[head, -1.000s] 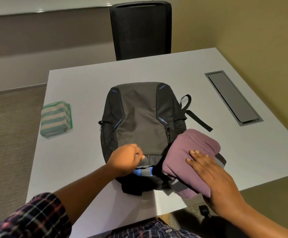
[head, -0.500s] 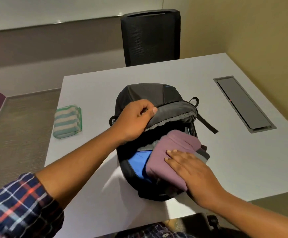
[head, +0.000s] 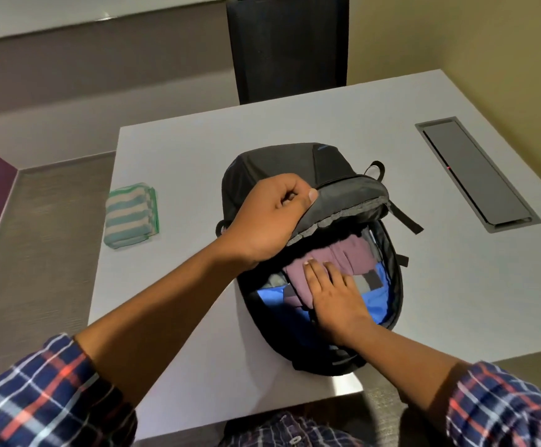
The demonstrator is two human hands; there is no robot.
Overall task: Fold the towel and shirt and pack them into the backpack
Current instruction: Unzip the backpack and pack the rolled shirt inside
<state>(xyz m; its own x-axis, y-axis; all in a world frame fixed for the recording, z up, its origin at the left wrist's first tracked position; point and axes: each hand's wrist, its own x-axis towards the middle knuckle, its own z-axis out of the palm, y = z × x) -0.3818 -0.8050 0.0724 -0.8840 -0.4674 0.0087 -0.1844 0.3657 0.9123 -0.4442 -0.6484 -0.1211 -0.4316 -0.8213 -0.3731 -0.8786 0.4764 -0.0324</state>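
A dark grey backpack [head: 282, 159] lies flat in the middle of the white table [head: 172, 146], its main compartment unzipped and its blue lining showing. My left hand [head: 269, 217] grips the front flap and holds it lifted. The folded mauve shirt [head: 337, 256] lies inside the opening, partly under the flap. My right hand [head: 333, 295] rests flat on the shirt with fingers together, pressing on it. A folded green-and-white striped towel [head: 130, 217] sits on the table to the left of the backpack, apart from both hands.
A black mesh office chair [head: 288, 46] stands at the table's far side. A grey recessed cable hatch [head: 475, 172] is set into the table at the right. The table's near edge is close to my body; floor shows at the left.
My left hand has lifted the flap higher and wider. My right hand has pushed the shirt from the backpack's right edge deeper into the compartment. The camera has moved closer over the table.
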